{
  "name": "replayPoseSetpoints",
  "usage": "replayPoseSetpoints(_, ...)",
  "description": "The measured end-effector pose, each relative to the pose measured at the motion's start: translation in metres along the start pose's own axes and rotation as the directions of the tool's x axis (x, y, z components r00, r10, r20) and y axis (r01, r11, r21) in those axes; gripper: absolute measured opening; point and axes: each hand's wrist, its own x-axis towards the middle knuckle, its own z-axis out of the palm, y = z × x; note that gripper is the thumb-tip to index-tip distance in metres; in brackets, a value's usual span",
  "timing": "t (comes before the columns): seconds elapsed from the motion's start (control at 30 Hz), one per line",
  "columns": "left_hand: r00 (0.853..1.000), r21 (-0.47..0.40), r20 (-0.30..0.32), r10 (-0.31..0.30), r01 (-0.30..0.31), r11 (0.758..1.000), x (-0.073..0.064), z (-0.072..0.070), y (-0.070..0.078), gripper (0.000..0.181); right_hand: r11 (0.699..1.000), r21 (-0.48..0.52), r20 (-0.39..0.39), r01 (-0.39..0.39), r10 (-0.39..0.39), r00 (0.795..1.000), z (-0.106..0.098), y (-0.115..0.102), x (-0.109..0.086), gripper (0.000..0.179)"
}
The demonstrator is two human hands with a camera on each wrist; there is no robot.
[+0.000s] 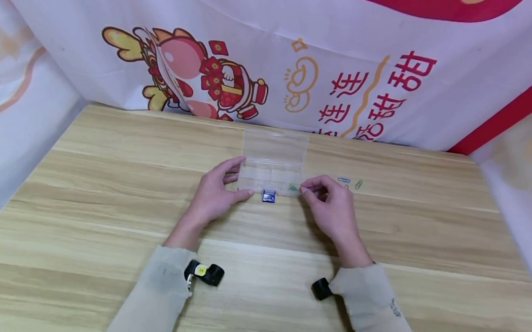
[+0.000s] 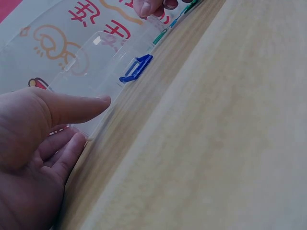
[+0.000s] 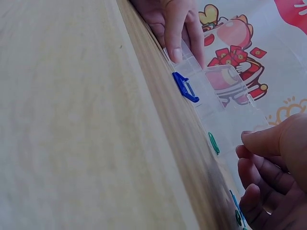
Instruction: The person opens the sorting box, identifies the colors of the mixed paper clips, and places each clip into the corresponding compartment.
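Note:
A clear plastic compartment box [image 1: 263, 173] stands on the table with its lid [image 1: 275, 146] raised at the back and a blue latch [image 1: 268, 196] at the front. My left hand [image 1: 216, 188] grips its left end, thumb on the front edge and fingers at the side. A green paper clip [image 3: 213, 143] lies inside the right end. At that end, my right hand [image 1: 330, 203] has thumb and index fingertips together by the box wall; whether anything is pinched between them cannot be made out. Beyond that hand lie a blue paper clip [image 1: 344, 180] and a green one [image 1: 359, 184].
The wood-grain table [image 1: 258, 297] runs back to a printed white cloth [image 1: 239, 12] behind the box. More cloth hangs at both sides. A black wrist camera [image 1: 213, 274] sits on the left sleeve, and another [image 1: 321, 288] on the right.

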Motion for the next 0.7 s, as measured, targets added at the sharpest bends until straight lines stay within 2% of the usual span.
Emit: replayPoseSetpoints(0.7, 1.000, 0.000, 0.002, 0.003, -0.003, 1.000, 0.0013, 0.0014, 0.0017, 0.082, 1.000, -0.028, 0.002, 0.010, -0.010, 1.000, 0.0006, 0.0039, 0.0008, 0.011)
